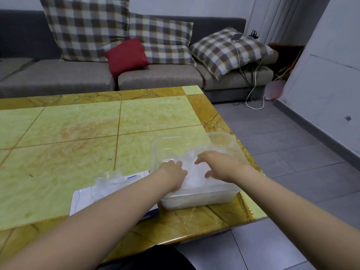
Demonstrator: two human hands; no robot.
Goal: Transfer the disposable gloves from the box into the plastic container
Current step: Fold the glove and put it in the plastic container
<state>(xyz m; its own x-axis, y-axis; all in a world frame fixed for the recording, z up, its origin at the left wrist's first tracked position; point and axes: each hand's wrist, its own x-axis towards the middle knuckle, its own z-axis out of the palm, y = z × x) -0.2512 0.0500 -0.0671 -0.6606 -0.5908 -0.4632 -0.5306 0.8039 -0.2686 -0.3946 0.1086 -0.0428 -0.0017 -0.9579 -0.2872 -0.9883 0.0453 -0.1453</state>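
Gloves (196, 173) are lying as a crumpled, clear heap inside the plastic container (198, 200), which is sitting at the near right corner of the table (68, 133), just beside the box (81, 199). You are reaching both hands into the container. Your left hand (173, 172) is resting on the left side of the heap with its fingers bending down into the plastic; the view is not showing whether they are gripping any of it or only pressing. Your right hand (222, 166) is hanging low over the right side of the heap, palm down, fingers spreading apart and pointing toward the other hand; whether it is touching the gloves is unclear. The box is lying flat to the left of the container, white with blue print, and your left forearm is crossing over it. A bunch (109, 180) of clear film is poking out of its far end. Beyond the table, a grey sofa (155, 78) is holding 3 checked cushions and 1 red cushion (126, 55)
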